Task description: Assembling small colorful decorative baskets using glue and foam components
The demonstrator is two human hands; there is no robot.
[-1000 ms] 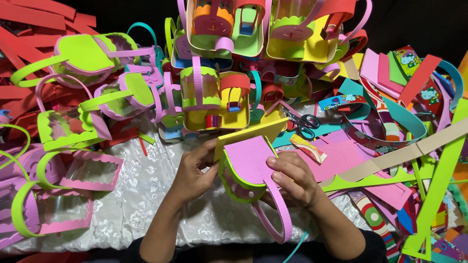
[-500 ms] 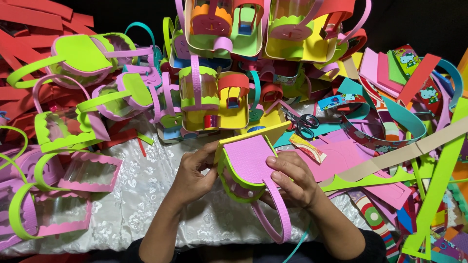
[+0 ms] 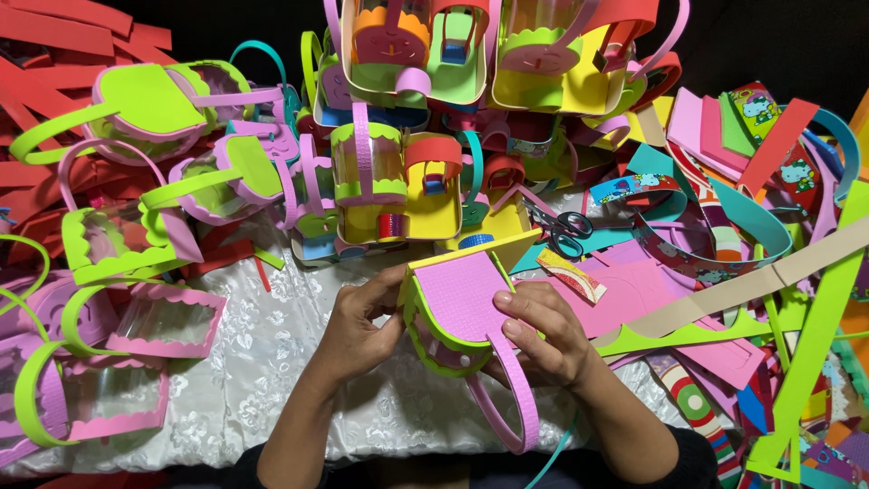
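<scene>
I hold a small foam basket [image 3: 457, 303] over the white lace cloth [image 3: 272, 362]. It has a pink flap on top, a lime green scalloped body and a yellow edge at the back. Its pink handle strap [image 3: 511, 389] loops down toward me. My left hand [image 3: 358, 326] grips the basket's left side, thumb and fingers pinching the green edge. My right hand [image 3: 543, 330] holds the right side, fingers pressed on the pink flap where the handle joins.
Finished foam baskets in green, pink and yellow [image 3: 398, 181] pile up behind and to the left [image 3: 154, 118]. Scissors [image 3: 557, 226] lie just right of the pile. Foam sheets and strips [image 3: 724, 272] cover the right side; red strips [image 3: 54, 36] lie far left.
The basket has tilted slightly and my fingers have shifted along its edges; both hands stay in the same place.
</scene>
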